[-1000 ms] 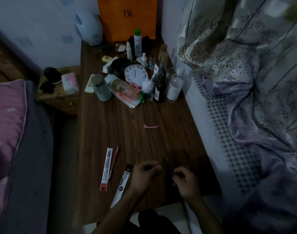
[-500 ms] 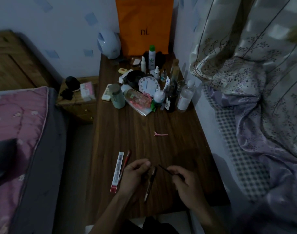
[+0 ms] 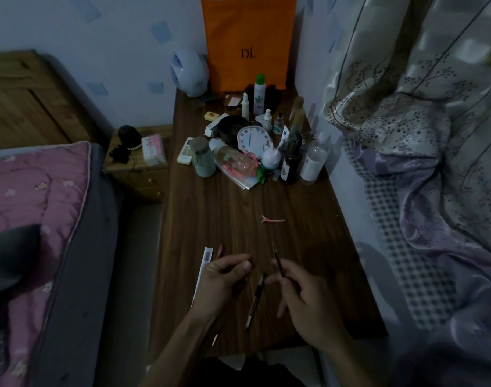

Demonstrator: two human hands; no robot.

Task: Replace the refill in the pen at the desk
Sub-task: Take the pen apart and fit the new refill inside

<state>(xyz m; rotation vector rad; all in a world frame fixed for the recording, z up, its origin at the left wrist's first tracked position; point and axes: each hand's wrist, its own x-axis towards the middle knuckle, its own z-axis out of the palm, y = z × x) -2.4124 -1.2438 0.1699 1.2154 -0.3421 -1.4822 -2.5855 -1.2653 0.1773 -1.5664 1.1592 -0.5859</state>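
Since half a second ago you've swung the refill [image 3: 277, 259] from slanting toward your left hand [image 3: 227, 277] to pointing away from you; the barrel [image 3: 254, 301] lies as before. It's dark and slim, flat on the table [image 3: 308, 219] between your hands. Your right hand [image 3: 308, 300] pinches the refill low down. Your left curls thumb to forefinger; whether it holds anything, I can't tell. Farther off lies a pink clip [image 3: 273, 220]

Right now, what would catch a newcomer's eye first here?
The bright orange bag standing against the wall at the far end of the desk stands out most, with a clutter of bottles and a white clock before it. Nearer, the right hand pinches a thin dark refill, beside the left hand.
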